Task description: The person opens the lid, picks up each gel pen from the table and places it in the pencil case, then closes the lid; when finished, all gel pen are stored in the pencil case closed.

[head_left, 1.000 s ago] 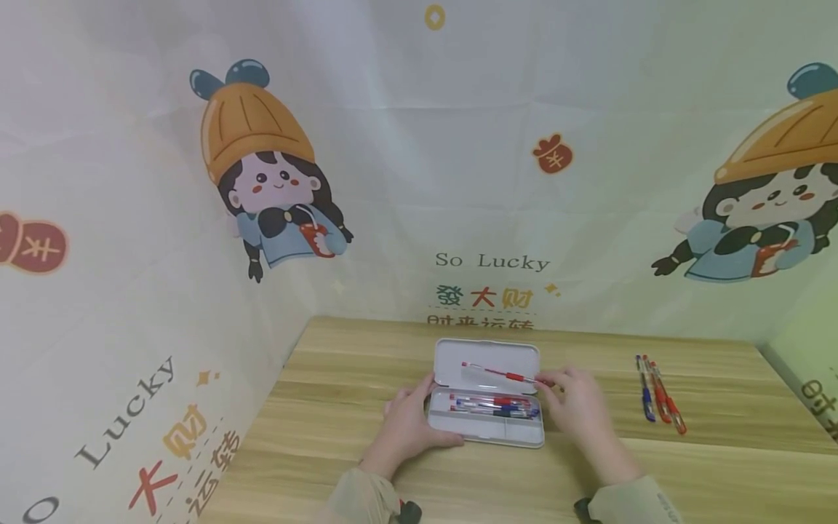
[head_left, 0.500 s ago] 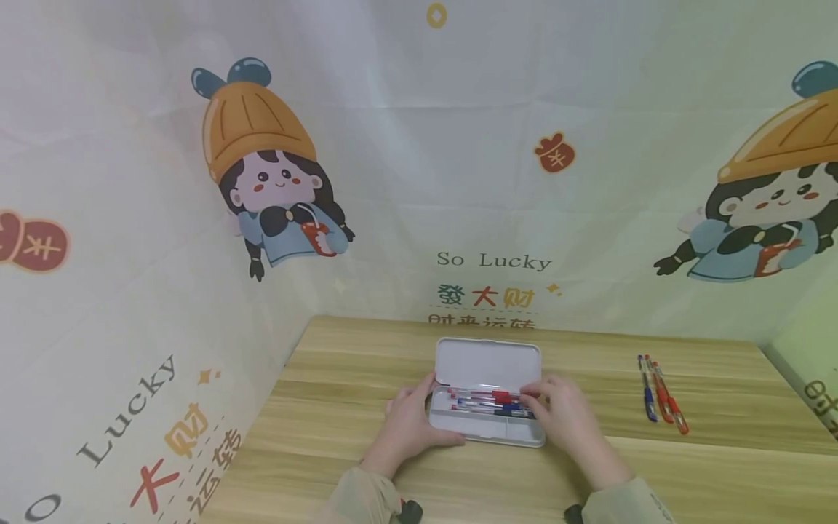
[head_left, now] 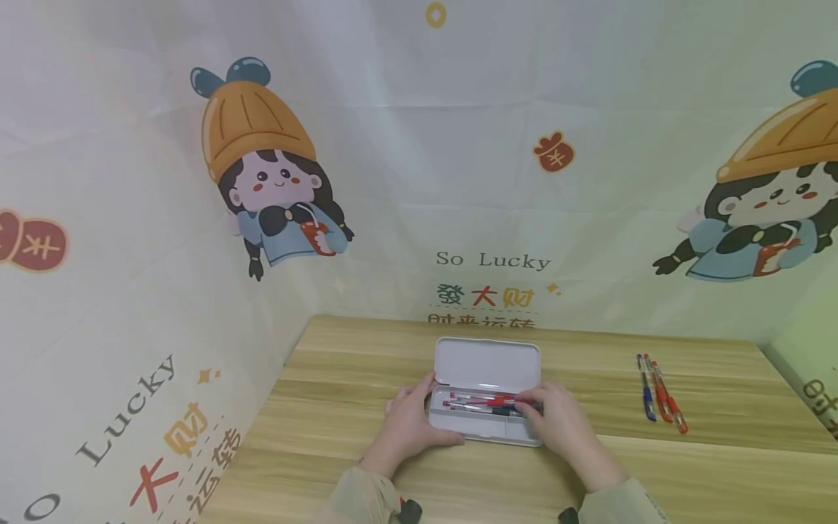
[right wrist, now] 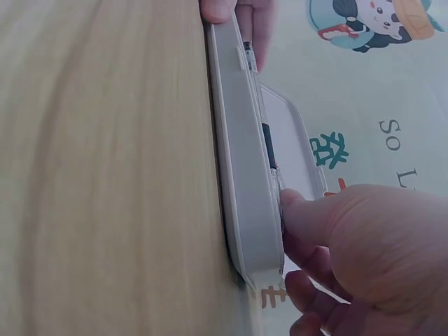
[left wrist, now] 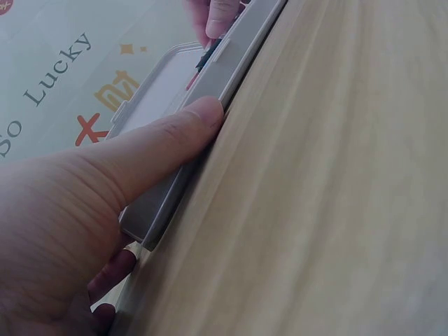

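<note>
An open white pencil case lies on the table, its lid tilted back. Several gel pens, red and dark ones, lie lengthwise in its long compartment. My left hand grips the case's left end, thumb along the front wall in the left wrist view. My right hand is at the right end, thumb and fingertips pinching a pen among those in the case. In the right wrist view a pen with a dark grip runs along the case to the right thumb; the fingers hide the pens' right ends.
To the right on the wooden table lie a blue pen and two red pens, side by side. A printed cloth backdrop stands along the table's back and left edges.
My right hand has brought a red pen from in front of the lid down into the case, then shifted slightly left and down among the pens. My left hand has stayed on the case.
</note>
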`<state>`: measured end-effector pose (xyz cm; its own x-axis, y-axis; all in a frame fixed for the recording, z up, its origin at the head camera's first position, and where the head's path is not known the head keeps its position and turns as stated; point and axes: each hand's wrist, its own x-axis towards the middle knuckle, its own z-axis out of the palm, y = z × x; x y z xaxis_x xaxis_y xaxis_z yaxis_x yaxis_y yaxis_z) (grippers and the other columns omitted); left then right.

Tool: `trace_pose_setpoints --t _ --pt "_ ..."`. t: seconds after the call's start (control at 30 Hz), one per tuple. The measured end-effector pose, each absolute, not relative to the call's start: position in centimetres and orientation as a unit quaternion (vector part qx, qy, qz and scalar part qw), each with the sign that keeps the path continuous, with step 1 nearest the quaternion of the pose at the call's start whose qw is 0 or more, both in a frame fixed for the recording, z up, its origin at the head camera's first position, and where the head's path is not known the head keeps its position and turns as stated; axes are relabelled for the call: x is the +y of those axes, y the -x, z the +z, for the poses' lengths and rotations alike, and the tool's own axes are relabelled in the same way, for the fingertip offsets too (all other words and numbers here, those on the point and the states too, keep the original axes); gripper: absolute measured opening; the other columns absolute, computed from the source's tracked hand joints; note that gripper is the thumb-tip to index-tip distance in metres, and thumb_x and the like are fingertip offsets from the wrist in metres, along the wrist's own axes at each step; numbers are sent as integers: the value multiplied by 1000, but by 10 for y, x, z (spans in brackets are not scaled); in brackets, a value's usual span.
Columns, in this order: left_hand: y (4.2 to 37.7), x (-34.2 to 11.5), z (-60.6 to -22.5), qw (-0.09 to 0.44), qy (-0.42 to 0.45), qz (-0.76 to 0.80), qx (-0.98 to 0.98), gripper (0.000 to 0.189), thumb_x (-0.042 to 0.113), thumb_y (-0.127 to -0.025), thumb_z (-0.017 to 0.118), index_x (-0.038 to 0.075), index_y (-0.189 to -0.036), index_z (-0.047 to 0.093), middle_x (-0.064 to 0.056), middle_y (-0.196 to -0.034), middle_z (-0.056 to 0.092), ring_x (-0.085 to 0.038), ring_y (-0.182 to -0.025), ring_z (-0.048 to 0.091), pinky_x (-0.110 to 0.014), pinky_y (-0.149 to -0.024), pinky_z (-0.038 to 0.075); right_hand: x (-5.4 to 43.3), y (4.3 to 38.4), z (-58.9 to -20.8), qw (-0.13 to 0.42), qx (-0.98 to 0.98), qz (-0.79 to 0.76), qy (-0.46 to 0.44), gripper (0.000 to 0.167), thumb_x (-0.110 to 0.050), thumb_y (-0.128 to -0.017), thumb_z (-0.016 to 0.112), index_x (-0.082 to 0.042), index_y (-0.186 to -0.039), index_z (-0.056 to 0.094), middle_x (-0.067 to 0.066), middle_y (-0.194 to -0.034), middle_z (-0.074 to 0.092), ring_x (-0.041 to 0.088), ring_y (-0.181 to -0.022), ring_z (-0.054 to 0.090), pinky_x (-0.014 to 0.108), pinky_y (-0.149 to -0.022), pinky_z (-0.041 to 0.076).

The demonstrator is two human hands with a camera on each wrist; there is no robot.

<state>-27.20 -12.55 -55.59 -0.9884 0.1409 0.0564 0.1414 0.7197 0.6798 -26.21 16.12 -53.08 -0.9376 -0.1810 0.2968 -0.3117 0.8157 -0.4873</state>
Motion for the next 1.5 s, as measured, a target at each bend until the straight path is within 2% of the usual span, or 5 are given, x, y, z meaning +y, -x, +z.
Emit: trace_pose_setpoints --t 0.37,0.6,1.0,1.2,1.5 --pt "271 -124 -553 0 74 -369 -927 140 54 -56 108 15 -172 39 -19 -159 59 -41 -146 49 -63 -119 39 163 262 -527 90 -949 273 -128 10 -19 -100 81 -13 -105 87 7 -107 81 30 -103 74 55 -95 59" --pt "270 -125 -552 2 73 -373 -925 140 53 -56 108 14 -172 39 -19 -159 59 -42 -145 49 -64 -118 40 174 264 -516 78 -938 326 -87 26 -21 -104 75 -5 -124 80 10 -110 80 19 -92 68 42 -82 58" --pt "270 -125 -553 6 85 -372 -924 140 53 -56 108 12 -171 39 -13 -159 63 -40 -145 50 -65 -121 35 212 268 -502 134 -930 341 -38 48 -22 -108 70 5 -147 62 27 -127 75 47 -115 71 63 -96 59" --pt "272 -126 -553 11 92 -371 -924 140 53 -57 107 10 -171 39 -11 -159 64 -41 -146 51 -66 -122 32 242 266 -493 134 -944 301 -1 57 -34 -112 63 3 -154 55 30 -139 70 52 -125 67 65 -95 57" --pt "272 -126 -555 15 95 -367 -925 141 55 -56 107 10 -171 39 -10 -160 64 -42 -148 50 -67 -123 32 278 264 -498 141 -941 305 42 57 -29 -113 59 9 -155 50 37 -143 63 57 -127 62 68 -97 55"
